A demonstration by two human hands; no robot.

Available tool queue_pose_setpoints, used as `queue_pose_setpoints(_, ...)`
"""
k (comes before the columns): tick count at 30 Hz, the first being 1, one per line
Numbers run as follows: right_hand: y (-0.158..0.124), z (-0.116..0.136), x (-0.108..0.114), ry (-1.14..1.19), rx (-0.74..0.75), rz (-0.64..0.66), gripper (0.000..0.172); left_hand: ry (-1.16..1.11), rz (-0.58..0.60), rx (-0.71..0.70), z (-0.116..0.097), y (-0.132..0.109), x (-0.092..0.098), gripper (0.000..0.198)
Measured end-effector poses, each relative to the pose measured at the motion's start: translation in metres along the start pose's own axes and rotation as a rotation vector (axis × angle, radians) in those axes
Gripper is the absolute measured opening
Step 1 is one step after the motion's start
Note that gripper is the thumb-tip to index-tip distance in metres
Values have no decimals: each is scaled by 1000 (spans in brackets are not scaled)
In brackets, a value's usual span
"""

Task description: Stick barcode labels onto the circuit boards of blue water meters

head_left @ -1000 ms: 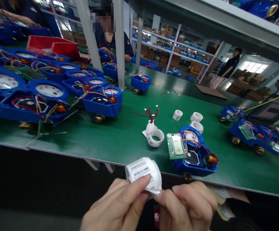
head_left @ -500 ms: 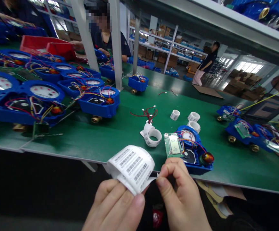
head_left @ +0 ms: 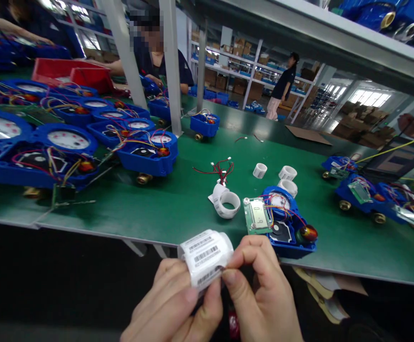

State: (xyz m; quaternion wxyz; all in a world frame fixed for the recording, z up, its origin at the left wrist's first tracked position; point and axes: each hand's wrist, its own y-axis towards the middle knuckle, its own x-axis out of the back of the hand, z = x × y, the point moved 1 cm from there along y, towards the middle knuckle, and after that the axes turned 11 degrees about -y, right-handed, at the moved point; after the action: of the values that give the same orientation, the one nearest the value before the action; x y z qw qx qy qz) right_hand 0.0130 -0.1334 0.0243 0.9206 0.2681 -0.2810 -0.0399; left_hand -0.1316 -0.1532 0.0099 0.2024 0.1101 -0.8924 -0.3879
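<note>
Since the earlier frame, the label roll has shifted toward 4 o'clock and tipped so its printed face looks shorter, and the strip that stretched out to the right fingertips no longer shows as a separate flap. At 12 o'clock in the background, the walking person has moved toward 9 o'clock.

Both hands are on the roll, held in the air at 6 o'clock in the view, by the near edge of the worktop. The left hand grips it from 7 o'clock, thumb in front; the right hand pinches narrowly at its 4 o'clock edge. Whether a label is caught between those fingertips, I cannot tell.

The step in hand looks like working a label edge loose from the backing. Next calls, I judge, for a steady left grip and a fine, shallow pull on the right.

Barcodes face up toward the wearer, their rows slanting from 8 to 2 o'clock; the roll's axis seems to follow that line. At 1 o'clock from it lies a loose roll, and between 2 and 3 a blue meter unit
</note>
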Motion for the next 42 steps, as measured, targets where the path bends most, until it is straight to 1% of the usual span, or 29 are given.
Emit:
queue_pose_setpoints(2, -2, -1, 0, -37, 48, 33, 8, -54, 41, -9, -1, 1, 1, 22)
queue_pose_setpoints(3, -3, -1, 0, -54, 64, 47, 8, -91, 42, -9, -1, 1, 1, 23)
queue_pose_setpoints(4, -4, -1, 0, -70, 58, 44, 7, -127, 28, -7, -2, 2, 0, 25)
queue_pose_setpoints(7, -7, 1, -2, -93, -20, -17, 7, -204, -13, 24, -2, 2, -1, 29)
queue_pose_setpoints(10, -10, 7, -5, -122, -54, -74, 15, -172, -16, 35, -1, 0, -2, 32)
queue_pose_setpoints(15, -16, 11, -9, -141, -32, -109, 26, -41, 56, -96, 0, -2, -2, 35)
queue_pose_setpoints(16, -18, 10, -10, -125, -41, -120, 26, -31, 51, -94, 0, -1, -2, 33)
queue_pose_setpoints(18, -20, 5, -11, -77, -29, -170, 20, -47, -14, -48, 0, 0, -4, 30)
queue_pose_setpoints(20, -21, -2, -10, -33, 41, -241, 11, -66, -81, -3, 0, 1, -5, 27)
queue_pose_setpoints(21, -20, -6, -8, -28, 76, -273, 12, -64, -87, 5, 0, 0, -6, 25)
queue_pose_setpoints(22, -19, -9, -7, -41, 101, -288, 16, -49, -79, 8, 0, 0, -6, 24)
queue_pose_setpoints(23, -18, -11, -5, -74, 116, -276, 22, -27, -62, 6, 0, 0, -5, 22)
queue_pose_setpoints(25, -15, -13, -2, -179, 142, -202, 32, 14, -27, 1, 0, 0, -4, 20)
queue_pose_setpoints(27, -13, -11, -1, -262, 166, -146, 37, 38, -17, 5, 0, 1, -2, 22)
queue_pose_setpoints(29, -14, -9, -3, -293, 167, -162, 39, 33, -22, -5, -1, 1, -2, 25)
queue_pose_setpoints(32, -16, -6, -7, -311, 184, -226, 36, -14, -44, -17, -1, 0, -3, 29)
queue_pose_setpoints(36, -18, -6, -10, -389, 262, -294, 31, -30, -47, 19, -1, -1, -5, 21)
queue_pose_setpoints(38, -18, -5, -9, -416, 278, -314, 29, -21, -46, 32, -2, 0, -6, 19)
queue_pose_setpoints(42, -14, -3, -6, -343, 261, -318, 21, -36, -45, 1, -5, 4, -6, 20)
